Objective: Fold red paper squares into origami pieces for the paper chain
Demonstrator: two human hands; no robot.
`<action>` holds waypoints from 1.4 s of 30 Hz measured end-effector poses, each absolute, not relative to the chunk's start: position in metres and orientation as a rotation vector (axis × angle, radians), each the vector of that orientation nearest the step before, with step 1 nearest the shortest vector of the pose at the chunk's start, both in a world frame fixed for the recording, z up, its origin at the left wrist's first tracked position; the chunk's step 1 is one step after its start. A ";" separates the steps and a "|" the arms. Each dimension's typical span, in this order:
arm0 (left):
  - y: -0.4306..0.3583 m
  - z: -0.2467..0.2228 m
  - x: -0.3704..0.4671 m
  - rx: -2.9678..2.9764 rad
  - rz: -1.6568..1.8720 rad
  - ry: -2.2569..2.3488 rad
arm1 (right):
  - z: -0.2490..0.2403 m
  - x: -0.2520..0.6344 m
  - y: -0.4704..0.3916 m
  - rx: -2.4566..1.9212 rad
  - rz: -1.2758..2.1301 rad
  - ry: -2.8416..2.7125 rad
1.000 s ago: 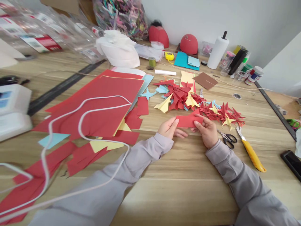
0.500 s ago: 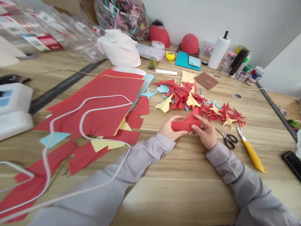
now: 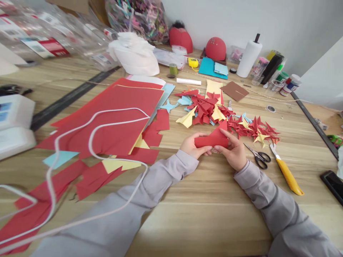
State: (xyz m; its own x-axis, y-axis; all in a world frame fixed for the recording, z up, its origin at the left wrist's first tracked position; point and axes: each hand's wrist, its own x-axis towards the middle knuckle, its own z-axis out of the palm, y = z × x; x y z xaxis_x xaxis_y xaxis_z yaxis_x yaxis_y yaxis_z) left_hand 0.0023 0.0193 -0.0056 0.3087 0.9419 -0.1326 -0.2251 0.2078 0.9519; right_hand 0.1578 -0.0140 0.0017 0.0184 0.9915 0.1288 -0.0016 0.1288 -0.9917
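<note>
A folded red paper (image 3: 211, 139) with a raised pointed flap is held between both hands above the wooden table. My left hand (image 3: 194, 145) pinches its left end, thumb along the lower edge. On the other side, my right hand (image 3: 233, 150) grips the right end between thumb and fingers. Just beyond lies a heap of folded red, yellow and blue paper shapes (image 3: 205, 109), with small pointed stars (image 3: 257, 128) to its right. Black-handled scissors (image 3: 259, 157) rest right of my right hand, beside a yellow cutter (image 3: 289, 175).
Large red sheets (image 3: 128, 114) and paper scraps (image 3: 99, 176) cover the left side, crossed by a white cable (image 3: 92, 135). A white roll (image 3: 249, 59), bottles and jars (image 3: 292, 85) stand at the back right. A black phone (image 3: 332, 185) lies at the right edge.
The red paper's front fold has opened upward, so its pointed flap now shows larger and runs into the lower part. My right thumb has shifted down and left along the bottom edge.
</note>
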 end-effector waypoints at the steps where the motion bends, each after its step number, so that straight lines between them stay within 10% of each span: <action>1: 0.019 -0.006 0.002 1.013 0.980 0.887 | 0.001 0.158 -0.014 -1.123 1.095 -1.254; 42: 0.019 0.012 -0.001 0.927 1.052 0.953 | 0.010 0.159 -0.009 -1.168 1.221 -1.009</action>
